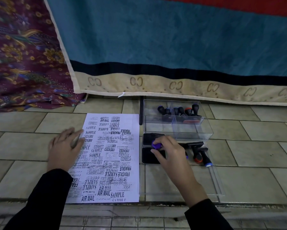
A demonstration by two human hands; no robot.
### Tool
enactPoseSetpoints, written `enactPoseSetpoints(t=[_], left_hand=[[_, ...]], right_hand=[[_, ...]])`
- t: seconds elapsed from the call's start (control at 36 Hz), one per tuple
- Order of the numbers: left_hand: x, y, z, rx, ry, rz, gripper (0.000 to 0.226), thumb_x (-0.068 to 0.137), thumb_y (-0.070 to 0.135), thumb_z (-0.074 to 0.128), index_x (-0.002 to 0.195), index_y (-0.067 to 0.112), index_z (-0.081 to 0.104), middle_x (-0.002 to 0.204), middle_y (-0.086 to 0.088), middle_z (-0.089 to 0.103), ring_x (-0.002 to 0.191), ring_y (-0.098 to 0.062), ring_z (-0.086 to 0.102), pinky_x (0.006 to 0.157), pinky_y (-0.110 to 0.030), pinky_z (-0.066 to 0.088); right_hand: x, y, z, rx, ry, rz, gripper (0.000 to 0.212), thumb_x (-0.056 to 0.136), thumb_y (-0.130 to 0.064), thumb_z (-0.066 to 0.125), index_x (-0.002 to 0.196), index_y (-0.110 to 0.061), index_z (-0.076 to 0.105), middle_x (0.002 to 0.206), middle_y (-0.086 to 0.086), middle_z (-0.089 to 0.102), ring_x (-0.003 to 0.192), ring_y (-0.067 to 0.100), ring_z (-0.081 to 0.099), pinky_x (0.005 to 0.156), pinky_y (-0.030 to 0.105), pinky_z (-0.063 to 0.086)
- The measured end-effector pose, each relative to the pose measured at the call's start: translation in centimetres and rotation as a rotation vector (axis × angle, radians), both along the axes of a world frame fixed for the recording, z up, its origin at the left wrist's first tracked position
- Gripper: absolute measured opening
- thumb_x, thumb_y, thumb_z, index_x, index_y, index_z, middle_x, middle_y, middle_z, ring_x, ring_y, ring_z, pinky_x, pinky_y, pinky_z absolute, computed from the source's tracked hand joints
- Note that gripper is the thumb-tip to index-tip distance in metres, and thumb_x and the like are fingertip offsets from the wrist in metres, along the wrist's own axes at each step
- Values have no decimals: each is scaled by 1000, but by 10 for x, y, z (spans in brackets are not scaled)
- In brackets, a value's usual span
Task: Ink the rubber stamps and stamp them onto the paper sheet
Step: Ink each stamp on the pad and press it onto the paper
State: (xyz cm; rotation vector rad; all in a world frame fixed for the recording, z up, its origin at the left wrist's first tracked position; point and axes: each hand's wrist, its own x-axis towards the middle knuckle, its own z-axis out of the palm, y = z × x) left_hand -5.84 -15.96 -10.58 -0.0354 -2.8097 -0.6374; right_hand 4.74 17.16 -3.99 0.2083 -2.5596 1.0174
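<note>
A white paper sheet (106, 156) covered with many black stamp prints lies on the tiled floor. My left hand (64, 148) rests flat on its left edge, fingers spread. My right hand (169, 153) grips a stamp with a purple-blue handle (156, 145) and holds it down on the open black ink pad (151, 147) to the right of the sheet. A few more stamps (200, 154) lie just right of the pad on a clear lid.
A clear plastic box (177, 130) with compartments stands behind the pad and holds several stamps (181, 111). A teal and beige mat (156, 85) and patterned purple cloth (23, 63) lie beyond. A floor step edge (139, 205) runs near me.
</note>
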Motion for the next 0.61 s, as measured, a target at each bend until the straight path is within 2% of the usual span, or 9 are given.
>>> enactPoseSetpoints(t=[0.19,0.33,0.44,0.61], left_hand=[[1,1,2,8,-5,-2,61,79,59,35,124,29,65,139,-5,53,131,-25,43,110,-42,20],[1,1,2,4,-8,-2,61,80,59,35,124,29,64,139,-5,53,131,-25,43,110,-43,20],[1,0,2,-1,-13,-6,61,80,59,34,125,29,64,140,-5,53,132,-24,42,110,-42,20],[1,1,2,4,-17,-1,62,80,59,34,125,29,64,140,-4,52,133,-23,41,110,-42,19]], right_hand=[[1,-3,-5,23,11,-33,20,81,-10,72,97,-13,62,97,-5,58,81,8,60,74,30,55],[3,-5,-8,17,23,-55,16,78,-7,75,88,-10,63,94,-2,60,77,8,62,74,21,50],[2,-6,-8,18,15,-72,15,79,-7,73,90,-10,64,95,-4,58,77,6,60,76,15,48],[8,-6,-9,49,16,-54,16,79,-7,73,89,-13,61,96,-6,57,79,2,58,77,16,49]])
